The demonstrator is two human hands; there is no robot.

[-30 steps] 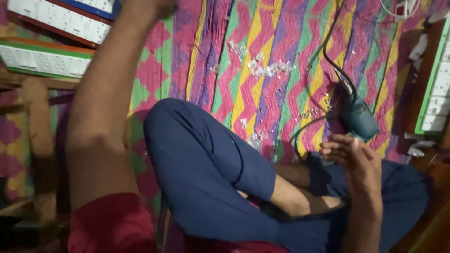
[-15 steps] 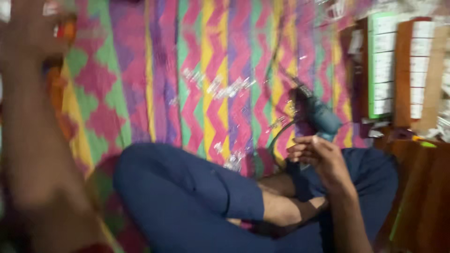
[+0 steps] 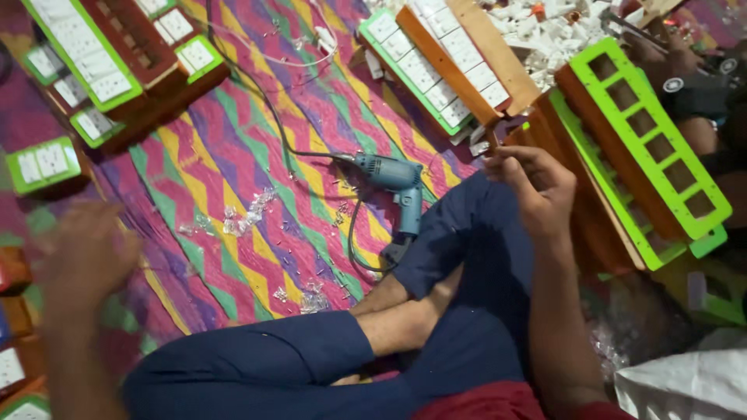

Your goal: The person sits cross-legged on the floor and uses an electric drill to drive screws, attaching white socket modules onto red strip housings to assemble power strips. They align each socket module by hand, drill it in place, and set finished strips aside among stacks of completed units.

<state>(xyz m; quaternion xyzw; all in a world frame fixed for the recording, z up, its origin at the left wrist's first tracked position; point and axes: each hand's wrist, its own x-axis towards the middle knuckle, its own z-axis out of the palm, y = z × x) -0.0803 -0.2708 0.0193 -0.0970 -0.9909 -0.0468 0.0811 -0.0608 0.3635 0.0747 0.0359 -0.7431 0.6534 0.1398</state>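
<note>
My right hand (image 3: 537, 187) hovers over my raised knee with its fingers curled; its fingertips reach the near corner of a wooden box with a bright green cut-out frame (image 3: 646, 140). Nothing shows in its grip. My left hand (image 3: 82, 260) is a blur at the left, above the zigzag mat (image 3: 233, 155), too smeared to read its fingers. A blue electric drill (image 3: 398, 183) lies on the mat just left of my right knee, its black cord (image 3: 268, 109) trailing away to the top left. My crossed legs in blue trousers (image 3: 311, 358) fill the bottom.
Wooden boxes with green and white switch plates lie at top left (image 3: 101, 70) and top centre (image 3: 436, 66). Small clear packets (image 3: 241, 218) and screws are strewn on the mat. Another person's hand with a wristwatch (image 3: 669, 58) works at top right, near a heap of white parts (image 3: 537, 19).
The view has swung, bringing the boxes at right and top into sight. My left arm has dropped from high up to low at the left. My right hand has moved from the drill towards the green-framed box.
</note>
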